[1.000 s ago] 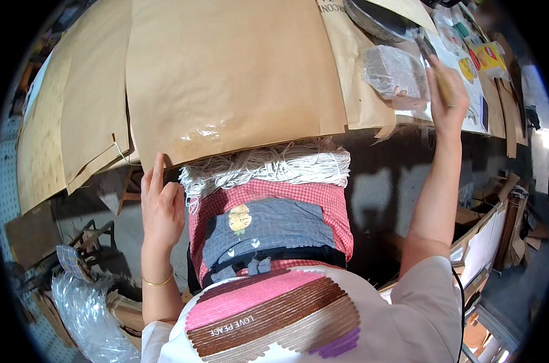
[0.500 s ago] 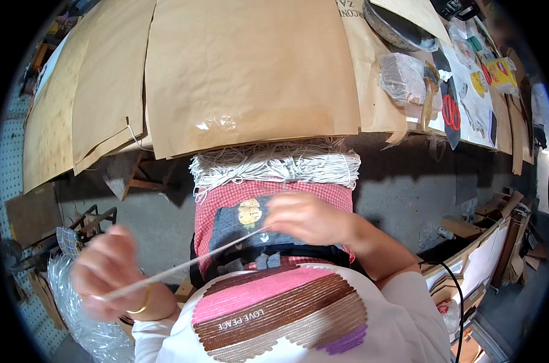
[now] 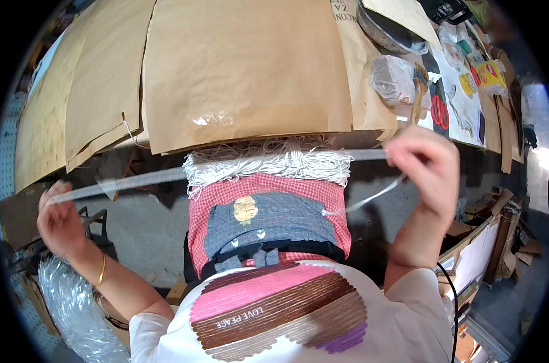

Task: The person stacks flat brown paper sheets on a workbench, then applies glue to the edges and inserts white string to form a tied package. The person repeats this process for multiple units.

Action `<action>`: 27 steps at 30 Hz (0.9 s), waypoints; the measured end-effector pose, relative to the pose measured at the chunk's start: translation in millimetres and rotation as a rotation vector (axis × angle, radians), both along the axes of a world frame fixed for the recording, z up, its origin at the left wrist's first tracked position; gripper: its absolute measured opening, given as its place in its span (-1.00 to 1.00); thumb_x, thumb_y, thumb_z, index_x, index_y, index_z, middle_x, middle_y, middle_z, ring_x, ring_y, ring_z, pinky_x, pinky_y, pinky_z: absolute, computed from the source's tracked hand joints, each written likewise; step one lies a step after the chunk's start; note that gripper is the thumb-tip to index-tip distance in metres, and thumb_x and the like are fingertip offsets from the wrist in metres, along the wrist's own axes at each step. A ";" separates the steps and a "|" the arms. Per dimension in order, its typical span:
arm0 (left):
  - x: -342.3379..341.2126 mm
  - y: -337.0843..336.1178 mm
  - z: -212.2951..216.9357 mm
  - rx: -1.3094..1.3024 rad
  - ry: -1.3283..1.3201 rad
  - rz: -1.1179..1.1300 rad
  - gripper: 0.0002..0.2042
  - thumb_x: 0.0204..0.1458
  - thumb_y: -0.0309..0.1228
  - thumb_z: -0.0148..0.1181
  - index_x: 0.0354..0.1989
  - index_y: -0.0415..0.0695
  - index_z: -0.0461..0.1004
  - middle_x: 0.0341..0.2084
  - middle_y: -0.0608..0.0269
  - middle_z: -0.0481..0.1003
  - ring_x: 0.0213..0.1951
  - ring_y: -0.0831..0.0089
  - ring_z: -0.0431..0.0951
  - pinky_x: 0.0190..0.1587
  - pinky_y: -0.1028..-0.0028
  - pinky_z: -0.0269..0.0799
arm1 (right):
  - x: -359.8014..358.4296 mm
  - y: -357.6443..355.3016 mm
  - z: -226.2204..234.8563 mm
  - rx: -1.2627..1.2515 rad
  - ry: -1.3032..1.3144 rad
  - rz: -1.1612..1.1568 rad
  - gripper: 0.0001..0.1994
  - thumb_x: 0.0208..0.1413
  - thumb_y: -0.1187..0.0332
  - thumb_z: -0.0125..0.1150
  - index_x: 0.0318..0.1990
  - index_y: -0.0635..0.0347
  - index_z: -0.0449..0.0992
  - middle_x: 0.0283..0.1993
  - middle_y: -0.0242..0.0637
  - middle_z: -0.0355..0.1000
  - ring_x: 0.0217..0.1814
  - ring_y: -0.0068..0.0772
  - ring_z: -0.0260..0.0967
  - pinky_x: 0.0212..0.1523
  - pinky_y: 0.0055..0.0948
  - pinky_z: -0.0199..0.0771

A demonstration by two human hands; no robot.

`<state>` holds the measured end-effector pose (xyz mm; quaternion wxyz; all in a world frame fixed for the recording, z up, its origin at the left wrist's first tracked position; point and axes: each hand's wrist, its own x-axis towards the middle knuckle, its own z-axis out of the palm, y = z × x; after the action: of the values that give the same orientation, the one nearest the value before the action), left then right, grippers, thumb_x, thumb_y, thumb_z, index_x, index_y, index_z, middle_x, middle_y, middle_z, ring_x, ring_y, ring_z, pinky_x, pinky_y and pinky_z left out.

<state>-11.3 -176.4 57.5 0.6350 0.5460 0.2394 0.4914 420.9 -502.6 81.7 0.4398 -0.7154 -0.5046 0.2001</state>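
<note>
A white cord [image 3: 144, 178], smeared by motion, stretches between my hands across my lap. At the far left its end is pinched by my left hand [image 3: 61, 221], with a yellow bangle at the wrist. My right hand [image 3: 428, 166] closes on the cord just in front of the table edge. From that hand a loose tail curves down over my lap. A thick bundle of white cords [image 3: 268, 170] lies across my knees, on a red checked cloth [image 3: 223, 187]. Nearer to me sits a grey-blue apron [image 3: 292, 218] with a yellow figure on it.
Brown cardboard sheets [image 3: 244, 72] cover the table ahead. At its right lie red-handled scissors [image 3: 439, 112], a plastic-wrapped block [image 3: 393, 80], a brush [image 3: 419, 91] and a dark round pan [image 3: 389, 30]. Clear plastic strips [image 3: 75, 308] heap at lower left; flat boards [image 3: 477, 254] lean at right.
My hands have spread far apart. The right hand swung forward and right, the left outward and forward, and the cord between them is now much longer. A loose tail shows at the right hand.
</note>
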 end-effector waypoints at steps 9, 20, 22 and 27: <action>31.2 53.1 -133.0 -0.415 0.564 0.270 -0.79 0.02 -0.42 -0.01 -0.66 -0.08 0.32 -0.71 0.43 0.24 -0.59 0.63 0.25 -0.48 0.63 0.15 | 38.5 52.8 -143.5 -0.212 0.097 -0.225 -0.91 -0.07 0.45 0.27 -0.43 0.29 0.55 -0.46 -0.33 0.46 -0.46 -0.56 0.37 -0.38 -0.54 0.40; 134.8 -71.0 -106.5 1.336 1.043 0.379 -0.73 -0.08 -0.55 0.16 -0.14 -0.21 0.44 -0.19 0.09 0.44 -0.16 0.18 0.45 -0.09 0.28 0.33 | 30.8 40.0 -143.5 -0.299 0.057 -0.306 -0.79 -0.17 0.50 0.32 -0.37 0.24 0.40 -0.42 -0.41 0.28 -0.43 -0.56 0.24 -0.31 -0.60 0.32; 139.9 -77.0 -118.7 1.248 1.040 0.210 -0.74 -0.08 -0.58 0.17 -0.15 -0.19 0.45 -0.19 0.11 0.44 -0.18 0.17 0.45 -0.14 0.32 0.35 | 33.7 41.7 -143.4 -0.236 0.321 -0.292 -0.80 -0.17 0.52 0.32 -0.40 0.19 0.38 -0.43 -0.49 0.26 -0.42 -0.63 0.21 -0.34 -0.64 0.27; 145.6 -54.4 -127.5 1.227 0.915 0.261 -0.76 -0.09 -0.65 0.14 -0.20 -0.21 0.44 -0.33 0.09 0.48 -0.31 0.15 0.49 -0.28 0.30 0.42 | 30.1 39.3 -142.8 -0.101 0.555 -0.209 -0.73 -0.19 0.54 0.34 -0.50 0.07 0.29 -0.48 -0.61 0.21 -0.44 -0.70 0.10 -0.42 -0.65 0.16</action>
<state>134.3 -230.7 -70.0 -0.0061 0.9158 0.2254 0.3324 451.0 -463.3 -61.1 0.5431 -0.7025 -0.2780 0.3665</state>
